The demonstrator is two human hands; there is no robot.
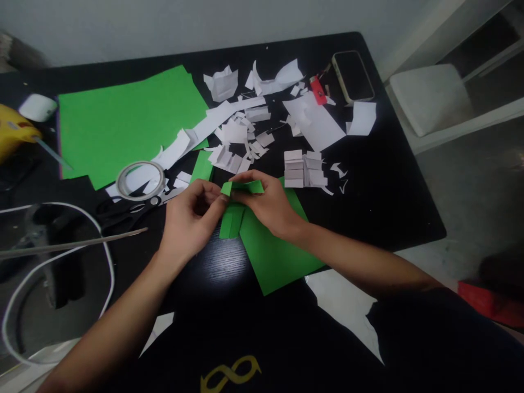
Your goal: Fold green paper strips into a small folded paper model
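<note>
Both hands meet over the near middle of the table around a small folded piece of green paper (232,222). My left hand (190,215) pinches its left edge between thumb and fingers. From the other side, my right hand (268,202) grips its upper part, with fingers bent over the fold. Part of the piece is hidden by the fingers. Under my right hand and wrist lies a larger green sheet (272,262). A green strip (202,168) lies just beyond my left hand. Black-handled scissors (131,210) rest to the left of that hand.
A roll of tape (118,183) sits behind the scissors, near a big green sheet (126,120). White paper scraps (235,132) cover the table's middle. A phone (352,76) and a red lighter (318,90) lie at the back right. A yellow glue gun (14,131) and white cable (107,256) are left.
</note>
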